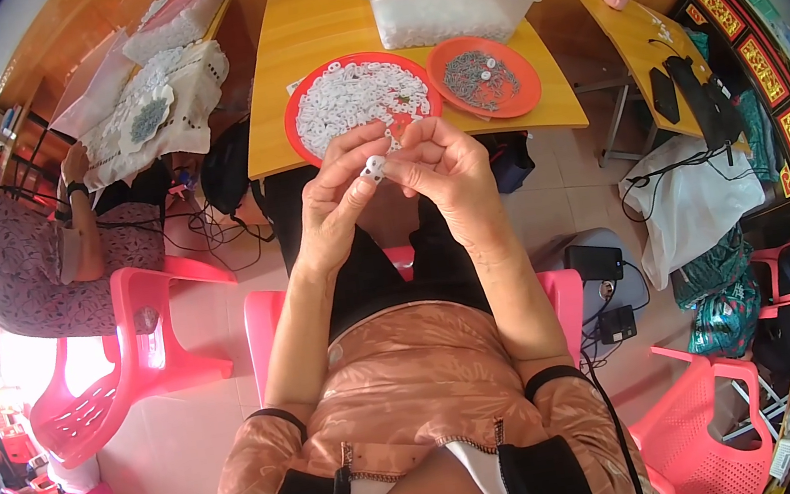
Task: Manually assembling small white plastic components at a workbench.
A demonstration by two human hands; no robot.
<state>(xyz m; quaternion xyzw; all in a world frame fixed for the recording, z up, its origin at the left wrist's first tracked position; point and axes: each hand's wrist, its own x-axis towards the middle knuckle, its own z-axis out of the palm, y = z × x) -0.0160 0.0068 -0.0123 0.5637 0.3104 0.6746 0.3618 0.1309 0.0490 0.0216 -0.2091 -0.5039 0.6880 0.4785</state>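
Observation:
Above my lap, just in front of the table edge, both my hands are raised close together. The thumb and fingers of my left hand (333, 200) pinch a small white plastic piece (372, 168) with dark round spots or holes. From the other side my right hand (444, 167) has thumb and forefinger closed at the same piece. Right behind my fingertips, a round red tray (295, 130) bears a heap of similar white pieces (355, 94). Beside it on the right, an orange-red plate (524, 97) holds small grey metal parts (471, 80) and a white piece or two.
A clear plastic bin (434, 19) of white pieces stands at the back of the yellow table (308, 22). Another person (40, 236) sits at a cloth-covered table on the left. Pink chairs (142, 353) and cables (613, 287) stand or lie around me.

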